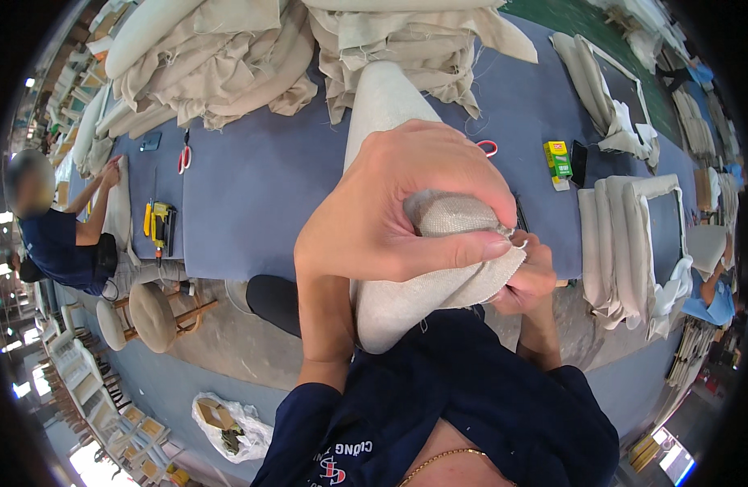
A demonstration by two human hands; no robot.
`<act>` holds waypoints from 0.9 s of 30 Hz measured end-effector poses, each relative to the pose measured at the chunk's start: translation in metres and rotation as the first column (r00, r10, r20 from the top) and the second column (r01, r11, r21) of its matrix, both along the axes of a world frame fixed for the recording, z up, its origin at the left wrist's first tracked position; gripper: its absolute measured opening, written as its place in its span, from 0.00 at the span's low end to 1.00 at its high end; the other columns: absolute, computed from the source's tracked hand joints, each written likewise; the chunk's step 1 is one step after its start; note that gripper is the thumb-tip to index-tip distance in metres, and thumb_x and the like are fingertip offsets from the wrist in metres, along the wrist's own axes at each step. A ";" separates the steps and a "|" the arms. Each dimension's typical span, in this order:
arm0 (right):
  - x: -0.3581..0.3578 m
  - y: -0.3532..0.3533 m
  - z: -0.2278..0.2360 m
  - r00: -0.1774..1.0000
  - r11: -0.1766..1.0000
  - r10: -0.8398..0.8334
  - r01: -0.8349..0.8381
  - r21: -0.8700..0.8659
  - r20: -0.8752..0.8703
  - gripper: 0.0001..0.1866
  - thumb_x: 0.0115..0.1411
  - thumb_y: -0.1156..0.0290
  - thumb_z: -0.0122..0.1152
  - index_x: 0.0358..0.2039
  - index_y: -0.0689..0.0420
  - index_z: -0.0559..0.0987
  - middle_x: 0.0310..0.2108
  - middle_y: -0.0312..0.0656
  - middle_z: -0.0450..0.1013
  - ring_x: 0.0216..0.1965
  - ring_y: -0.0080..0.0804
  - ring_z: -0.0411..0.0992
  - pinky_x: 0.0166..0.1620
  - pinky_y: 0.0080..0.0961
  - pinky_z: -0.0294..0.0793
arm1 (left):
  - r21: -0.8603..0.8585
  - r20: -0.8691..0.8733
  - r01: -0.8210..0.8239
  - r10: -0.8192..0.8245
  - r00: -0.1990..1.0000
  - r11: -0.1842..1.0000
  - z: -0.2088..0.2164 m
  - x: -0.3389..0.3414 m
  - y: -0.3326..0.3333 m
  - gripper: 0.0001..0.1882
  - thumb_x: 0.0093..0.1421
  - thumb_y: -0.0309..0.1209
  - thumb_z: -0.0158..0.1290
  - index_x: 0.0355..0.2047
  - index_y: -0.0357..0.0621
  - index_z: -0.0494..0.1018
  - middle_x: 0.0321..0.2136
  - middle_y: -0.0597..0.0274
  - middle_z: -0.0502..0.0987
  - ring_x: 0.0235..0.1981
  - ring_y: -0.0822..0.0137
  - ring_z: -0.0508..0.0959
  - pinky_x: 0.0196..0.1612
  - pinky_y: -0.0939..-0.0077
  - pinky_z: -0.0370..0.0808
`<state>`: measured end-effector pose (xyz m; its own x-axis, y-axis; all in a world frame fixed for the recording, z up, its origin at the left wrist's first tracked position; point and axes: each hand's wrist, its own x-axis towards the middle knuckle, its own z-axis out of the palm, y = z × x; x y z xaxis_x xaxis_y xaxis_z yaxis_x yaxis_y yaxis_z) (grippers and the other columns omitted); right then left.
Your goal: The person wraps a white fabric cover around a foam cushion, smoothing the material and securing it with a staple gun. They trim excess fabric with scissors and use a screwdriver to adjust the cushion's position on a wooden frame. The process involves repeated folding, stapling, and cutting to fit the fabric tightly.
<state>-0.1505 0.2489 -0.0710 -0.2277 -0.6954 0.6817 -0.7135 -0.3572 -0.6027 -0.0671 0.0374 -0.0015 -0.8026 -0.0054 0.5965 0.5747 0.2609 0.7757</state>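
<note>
Currently, the left hand [374,195] is wrapped around the cushion [406,308], held over the near edge of the blue table [244,187], while the right hand [532,276] is closed on the cloth edge [494,280], fingertips partly hidden. If either grip slackens, the cloth may slip or its raw threads fray. Printing appears on the yellow-green box [557,162], toward the table's right edge, and the wearer's dark shirt [471,381].
</note>
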 end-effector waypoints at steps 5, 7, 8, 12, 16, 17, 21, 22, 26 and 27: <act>-0.004 0.012 0.000 0.992 0.999 -0.040 0.042 0.011 -0.122 0.08 0.55 0.69 0.69 0.27 0.61 0.83 0.18 0.38 0.74 0.17 0.35 0.72 0.25 0.29 0.69 | 0.001 0.025 0.009 -0.009 1.000 1.000 -0.001 -0.001 0.007 0.10 0.44 0.28 0.68 0.29 0.42 0.83 0.29 0.60 0.84 0.34 0.59 0.81 0.51 0.62 0.71; -0.002 0.013 -0.005 0.996 1.000 -0.019 0.018 -0.013 -0.089 0.10 0.55 0.69 0.70 0.32 0.63 0.85 0.21 0.40 0.78 0.18 0.36 0.76 0.25 0.30 0.73 | 0.002 0.031 0.010 -0.010 0.999 1.000 -0.001 0.000 0.009 0.11 0.42 0.27 0.69 0.29 0.41 0.84 0.29 0.57 0.83 0.34 0.59 0.81 0.51 0.63 0.69; 0.002 0.009 -0.008 0.999 0.999 -0.008 0.006 -0.040 -0.037 0.09 0.54 0.71 0.70 0.32 0.64 0.85 0.21 0.41 0.78 0.18 0.36 0.76 0.25 0.30 0.73 | 0.002 0.035 0.004 -0.004 0.999 1.000 -0.001 0.000 0.010 0.11 0.43 0.27 0.68 0.29 0.41 0.83 0.29 0.57 0.83 0.34 0.59 0.81 0.51 0.63 0.69; 0.017 -0.003 -0.007 0.997 0.989 -0.074 0.076 -0.126 0.019 0.08 0.52 0.76 0.70 0.31 0.66 0.83 0.20 0.41 0.76 0.17 0.37 0.75 0.24 0.29 0.72 | -0.030 0.027 0.001 0.000 1.000 1.000 -0.001 -0.001 0.008 0.07 0.50 0.30 0.67 0.30 0.47 0.83 0.29 0.67 0.84 0.34 0.61 0.83 0.52 0.61 0.74; 0.028 -0.009 -0.002 0.988 0.991 -0.063 0.079 -0.109 0.143 0.06 0.53 0.77 0.69 0.29 0.66 0.82 0.18 0.41 0.74 0.16 0.36 0.74 0.23 0.29 0.69 | 0.025 0.003 -0.045 0.045 0.999 0.999 -0.005 0.002 0.011 0.10 0.43 0.27 0.68 0.28 0.40 0.83 0.26 0.57 0.83 0.32 0.60 0.82 0.51 0.63 0.70; 0.032 -0.009 0.003 0.981 0.993 -0.059 0.076 -0.089 0.184 0.06 0.53 0.77 0.69 0.29 0.65 0.82 0.18 0.41 0.73 0.16 0.37 0.73 0.22 0.29 0.69 | 0.024 -0.007 -0.056 0.057 0.998 0.998 -0.005 0.003 0.011 0.10 0.43 0.27 0.68 0.28 0.39 0.83 0.26 0.57 0.83 0.31 0.61 0.82 0.50 0.63 0.71; 0.044 -0.009 0.015 0.946 0.997 -0.063 0.076 -0.026 0.319 0.05 0.53 0.77 0.69 0.28 0.65 0.82 0.17 0.42 0.72 0.15 0.37 0.71 0.22 0.29 0.67 | 0.145 -0.016 -0.020 0.023 1.000 0.989 -0.007 0.003 0.014 0.10 0.43 0.26 0.66 0.27 0.34 0.82 0.24 0.53 0.82 0.29 0.59 0.81 0.43 0.63 0.72; 0.044 -0.011 0.018 0.952 0.997 -0.076 0.082 -0.007 0.298 0.05 0.53 0.77 0.69 0.28 0.65 0.82 0.17 0.42 0.72 0.15 0.37 0.71 0.22 0.29 0.67 | 0.153 -0.018 -0.032 0.035 0.999 0.988 -0.007 0.003 0.012 0.11 0.43 0.26 0.65 0.27 0.33 0.82 0.24 0.52 0.82 0.29 0.59 0.80 0.42 0.63 0.72; 0.036 -0.023 0.035 0.971 0.996 -0.065 0.049 0.075 0.228 0.03 0.51 0.76 0.67 0.25 0.63 0.82 0.15 0.41 0.71 0.14 0.36 0.68 0.21 0.28 0.63 | 0.226 0.013 -0.088 0.088 0.996 0.970 -0.002 0.012 0.001 0.11 0.44 0.27 0.63 0.27 0.30 0.81 0.23 0.49 0.81 0.29 0.57 0.79 0.40 0.64 0.73; 0.033 -0.026 0.038 0.977 0.995 -0.047 0.026 0.100 0.209 0.03 0.51 0.76 0.66 0.24 0.62 0.82 0.15 0.40 0.70 0.13 0.36 0.68 0.21 0.28 0.61 | 0.232 0.022 -0.089 0.087 0.996 0.969 0.001 0.014 -0.004 0.11 0.44 0.27 0.63 0.27 0.30 0.81 0.24 0.49 0.81 0.29 0.57 0.79 0.41 0.64 0.73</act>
